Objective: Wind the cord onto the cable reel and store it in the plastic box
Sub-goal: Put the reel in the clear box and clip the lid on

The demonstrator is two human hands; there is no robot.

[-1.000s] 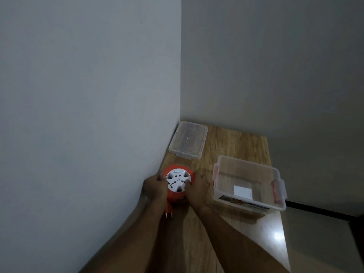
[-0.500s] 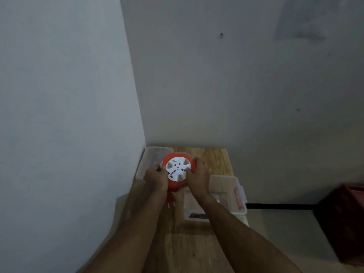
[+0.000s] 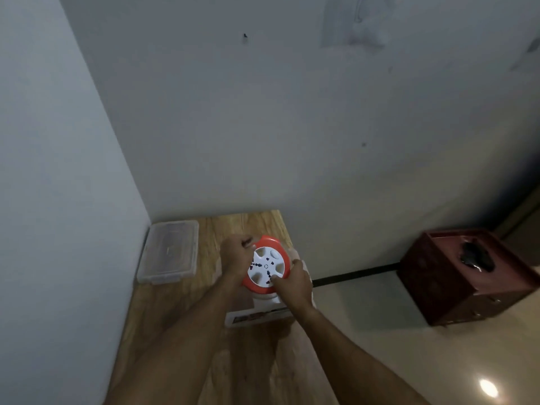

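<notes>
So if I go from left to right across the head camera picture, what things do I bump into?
Clear lid → left hand → orange cable reel → right hand → dark red crate on the floor. The plastic box sits mostly hidden under the reel and hands, so I left it out.

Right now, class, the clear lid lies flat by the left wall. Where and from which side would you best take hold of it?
Probably the clear lid's long right edge, approached from the open tabletop side. It lies flat with its left edge close to the wall, so fingers likely won't fit there. The raised rim gives a lip to pinch.
</notes>
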